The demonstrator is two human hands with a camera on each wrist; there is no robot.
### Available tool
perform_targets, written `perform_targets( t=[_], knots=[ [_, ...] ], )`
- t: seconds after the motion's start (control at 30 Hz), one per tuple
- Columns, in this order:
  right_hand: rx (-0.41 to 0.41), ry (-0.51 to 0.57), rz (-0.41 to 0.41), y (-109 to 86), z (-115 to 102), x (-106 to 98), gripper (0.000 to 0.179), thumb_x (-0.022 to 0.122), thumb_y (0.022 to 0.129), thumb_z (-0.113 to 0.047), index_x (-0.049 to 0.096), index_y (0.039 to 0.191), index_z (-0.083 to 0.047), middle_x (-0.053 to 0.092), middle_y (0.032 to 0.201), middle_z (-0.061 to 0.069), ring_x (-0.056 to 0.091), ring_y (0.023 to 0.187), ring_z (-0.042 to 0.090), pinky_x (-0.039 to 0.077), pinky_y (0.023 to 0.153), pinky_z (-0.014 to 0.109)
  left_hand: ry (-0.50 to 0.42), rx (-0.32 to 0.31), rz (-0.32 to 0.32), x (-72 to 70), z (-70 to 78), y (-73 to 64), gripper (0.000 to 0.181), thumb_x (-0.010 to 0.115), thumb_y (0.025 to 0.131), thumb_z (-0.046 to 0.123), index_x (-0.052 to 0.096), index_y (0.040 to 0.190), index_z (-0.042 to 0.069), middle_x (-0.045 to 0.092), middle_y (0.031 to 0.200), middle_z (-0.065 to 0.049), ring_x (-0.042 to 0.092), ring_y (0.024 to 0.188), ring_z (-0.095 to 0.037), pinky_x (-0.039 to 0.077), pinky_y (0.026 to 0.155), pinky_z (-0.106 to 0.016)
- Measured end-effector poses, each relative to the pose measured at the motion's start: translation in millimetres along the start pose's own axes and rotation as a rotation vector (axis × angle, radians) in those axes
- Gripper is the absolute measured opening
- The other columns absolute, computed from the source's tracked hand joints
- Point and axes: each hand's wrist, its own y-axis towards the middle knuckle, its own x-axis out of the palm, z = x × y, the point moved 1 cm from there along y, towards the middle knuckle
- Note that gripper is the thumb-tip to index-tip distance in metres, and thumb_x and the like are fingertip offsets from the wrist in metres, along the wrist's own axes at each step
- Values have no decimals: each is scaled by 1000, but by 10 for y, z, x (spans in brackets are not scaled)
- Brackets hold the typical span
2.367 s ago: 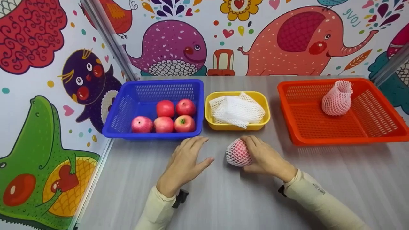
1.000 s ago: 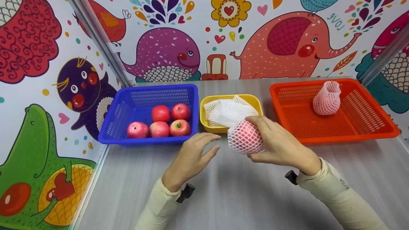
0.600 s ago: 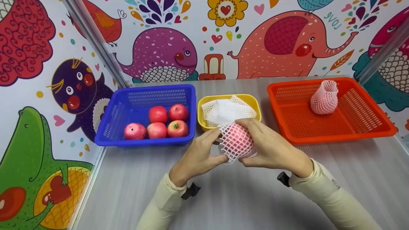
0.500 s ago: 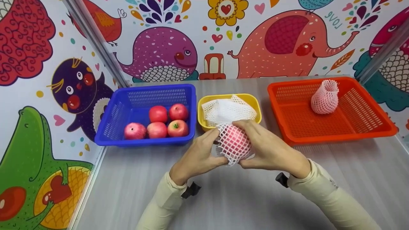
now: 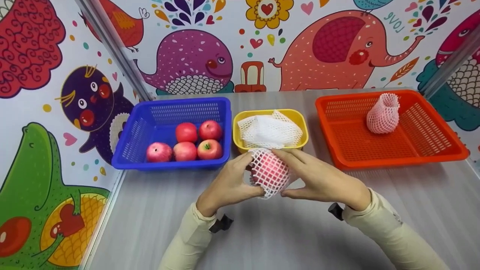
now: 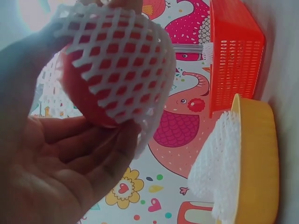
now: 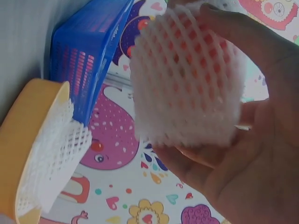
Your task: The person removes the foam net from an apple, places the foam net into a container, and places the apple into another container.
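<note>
Held between both hands above the table is a red apple [image 6: 86,95] in a white foam net sleeve [image 5: 272,170]. My left hand [image 5: 228,183] pinches the sleeve's open edge on the left, thumb below and fingers above. In the left wrist view, bare apple skin shows past that edge, close to the left fingers. From the right, my right hand [image 5: 324,178] grips the sleeved apple, its fingers over the top and its thumb low. The right wrist view shows the sleeve [image 7: 187,79] covering the apple on that side.
A blue basket [image 5: 172,165] with several bare apples stands at the left. Behind the hands, a yellow bin [image 5: 304,137] holds white foam nets [image 5: 268,131]. An orange-red basket [image 5: 405,164] at the right holds one netted fruit [image 5: 383,116]. Printed walls enclose the table.
My right hand has lifted the sleeved apple off the table. My left hand, earlier apart from it, has come in and taken hold of the sleeve's edge. Both have since dropped slightly.
</note>
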Motion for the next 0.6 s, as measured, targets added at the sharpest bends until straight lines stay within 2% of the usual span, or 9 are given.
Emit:
perform_targets(
  t=[0.1, 0.2, 0.27, 0.43, 0.6],
  knots=[
    [-30, 21, 40, -42, 42, -16, 78, 83, 83, -17, 43, 150, -11, 53, 139, 2, 53, 121, 17, 48, 99, 36, -3, -18, 11, -37, -25, -40, 63, 84, 68, 12, 60, 127, 8, 62, 112, 2, 60, 97, -10, 54, 81, -27],
    [-69, 11, 136, -64, 79, -20, 57, 82, 82, -3, 61, 134, -8, 64, 125, 3, 61, 110, 17, 52, 93, 34, -16, -28, 13, -66, -44, -67, 64, 84, 67, 11, 61, 127, 7, 62, 112, 2, 60, 98, -11, 54, 82, -28],
    [-84, -2, 182, -71, 98, -15, 47, 82, 80, 2, 67, 124, -8, 67, 115, 2, 65, 102, 15, 54, 89, 31, -34, -37, 7, -82, -55, -89, 66, 86, 67, 12, 60, 127, 6, 62, 114, 1, 60, 100, -11, 54, 83, -29],
    [-68, -33, 252, -120, 160, -31, 41, 82, 76, 8, 71, 111, -9, 68, 104, 0, 65, 90, 13, 57, 80, 29, -87, -91, 27, -175, -66, -181, 75, 90, 74, 26, 55, 137, 6, 62, 123, 0, 60, 108, -14, 54, 89, -31],
    [-1, -116, 345, -136, 311, -127, 35, 79, 76, 9, 71, 106, -7, 68, 95, 2, 61, 77, 13, 56, 68, 26, -63, -140, 113, -358, -58, -294, 80, 89, 73, 42, 55, 140, 13, 61, 128, 5, 60, 110, -13, 54, 88, -33]
  ],
)
